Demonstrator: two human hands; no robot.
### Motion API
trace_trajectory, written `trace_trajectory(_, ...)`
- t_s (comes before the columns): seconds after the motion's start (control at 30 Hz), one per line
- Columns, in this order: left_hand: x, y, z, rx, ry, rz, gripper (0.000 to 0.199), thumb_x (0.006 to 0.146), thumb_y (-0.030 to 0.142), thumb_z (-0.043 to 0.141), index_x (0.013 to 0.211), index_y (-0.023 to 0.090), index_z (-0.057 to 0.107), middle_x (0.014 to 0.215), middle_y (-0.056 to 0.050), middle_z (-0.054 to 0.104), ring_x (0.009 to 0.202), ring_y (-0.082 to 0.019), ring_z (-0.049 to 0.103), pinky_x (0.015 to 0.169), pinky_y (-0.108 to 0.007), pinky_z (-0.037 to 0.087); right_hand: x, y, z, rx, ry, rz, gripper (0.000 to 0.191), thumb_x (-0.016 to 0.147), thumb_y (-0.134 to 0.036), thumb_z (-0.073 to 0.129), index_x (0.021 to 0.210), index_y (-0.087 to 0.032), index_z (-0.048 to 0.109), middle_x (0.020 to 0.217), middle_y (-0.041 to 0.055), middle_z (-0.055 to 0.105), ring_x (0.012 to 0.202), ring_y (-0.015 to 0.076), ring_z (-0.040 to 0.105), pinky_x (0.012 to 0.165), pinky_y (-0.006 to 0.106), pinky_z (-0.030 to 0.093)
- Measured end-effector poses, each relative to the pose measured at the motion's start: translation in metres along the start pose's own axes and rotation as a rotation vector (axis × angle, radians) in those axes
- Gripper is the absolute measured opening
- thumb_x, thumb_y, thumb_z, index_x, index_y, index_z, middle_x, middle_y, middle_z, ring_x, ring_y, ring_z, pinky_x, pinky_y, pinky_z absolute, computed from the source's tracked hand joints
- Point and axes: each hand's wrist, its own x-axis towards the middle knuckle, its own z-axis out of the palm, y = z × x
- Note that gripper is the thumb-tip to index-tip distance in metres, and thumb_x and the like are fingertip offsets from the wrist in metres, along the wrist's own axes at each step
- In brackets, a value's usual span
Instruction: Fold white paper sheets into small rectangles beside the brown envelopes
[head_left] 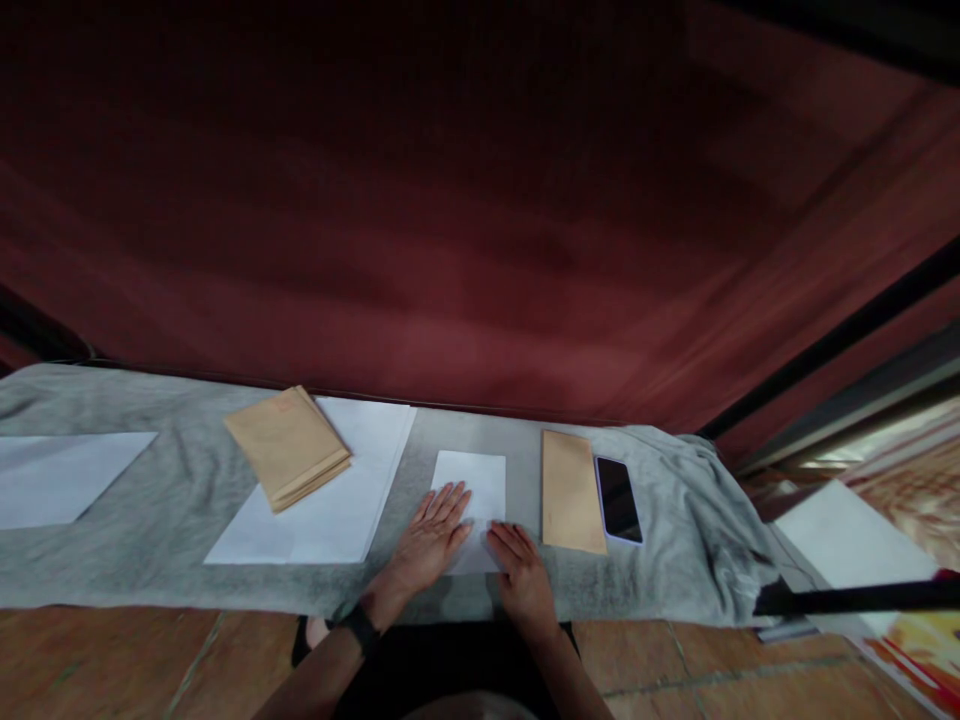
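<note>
A narrow white sheet of paper (480,470), perhaps folded, lies on the grey cloth. My left hand (433,535) rests flat on its left side with the fingers spread. On its lower right edge, my right hand (517,570) touches the paper with its fingers held close together and stretched out flat. Right of the paper lies a single brown envelope (572,492). Several stacked brown envelopes (289,445) sit at an angle on larger white sheets (337,520) to the left.
A phone (620,500) lies beside the single envelope. Another white sheet (67,475) is at the far left of the grey cloth (180,480). A dark red panel (450,250) stands behind, and a dark bar (862,598) crosses the lower right.
</note>
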Motion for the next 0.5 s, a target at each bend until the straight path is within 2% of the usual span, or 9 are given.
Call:
trace_trajectory(0.1, -0.006, -0.004, -0.022, -0.017, 0.058, -0.048, 0.044, 0.072, 0.048, 0.079, 0.112, 0.030, 0.074, 0.144, -0.005, 0.060, 0.145, -0.027, 0.041, 0.126, -0.042, 0.008, 0.000, 0.002, 0.001, 0.030, 0.018, 0.021, 0.079, 0.064, 0.006, 0.044, 0.136, -0.024, 0.062, 0.142, 0.0045, 0.061, 0.134, 0.0206, 0.054, 0.118, 0.049, 0.039)
trace_trajectory(0.27, -0.036, 0.010, -0.055, -0.127, -0.033, -0.162, 0.041, 0.068, 0.041, 0.082, 0.108, 0.032, 0.076, 0.134, -0.005, 0.067, 0.140, -0.030, 0.047, 0.125, -0.045, 0.016, 0.001, 0.002, 0.002, 0.106, 0.079, 0.080, 0.072, 0.071, 0.005, 0.045, 0.132, -0.028, 0.065, 0.134, 0.0029, 0.066, 0.130, 0.0207, 0.057, 0.116, 0.049, 0.042)
trace_trajectory(0.33, -0.045, 0.012, -0.058, -0.152, -0.056, -0.165, 0.050, 0.060, 0.036, 0.088, 0.109, 0.033, 0.076, 0.134, -0.006, 0.067, 0.139, -0.032, 0.047, 0.125, -0.047, 0.019, 0.002, 0.001, 0.001, 0.127, 0.106, 0.099, 0.065, 0.076, 0.003, 0.047, 0.129, -0.029, 0.067, 0.131, 0.0028, 0.068, 0.128, 0.0210, 0.058, 0.114, 0.049, 0.044)
trace_trajectory(0.4, -0.046, 0.008, -0.056, -0.139, -0.027, -0.154, 0.053, 0.057, 0.032, 0.090, 0.108, 0.033, 0.076, 0.132, -0.006, 0.068, 0.138, -0.032, 0.048, 0.124, -0.048, 0.021, 0.002, 0.000, -0.001, 0.149, 0.121, 0.101, 0.056, 0.082, -0.001, 0.049, 0.127, -0.029, 0.068, 0.128, 0.0032, 0.070, 0.126, 0.0215, 0.060, 0.113, 0.049, 0.045)
trace_trajectory(0.5, -0.038, -0.006, -0.049, -0.080, 0.078, -0.111, 0.038, 0.064, 0.029, 0.083, 0.101, 0.033, 0.078, 0.123, -0.005, 0.072, 0.130, -0.031, 0.055, 0.123, -0.047, 0.027, 0.001, -0.001, -0.004, 0.208, 0.123, 0.104, 0.041, 0.093, -0.012, 0.048, 0.124, -0.030, 0.069, 0.124, 0.0030, 0.072, 0.123, 0.0214, 0.061, 0.111, 0.047, 0.047)
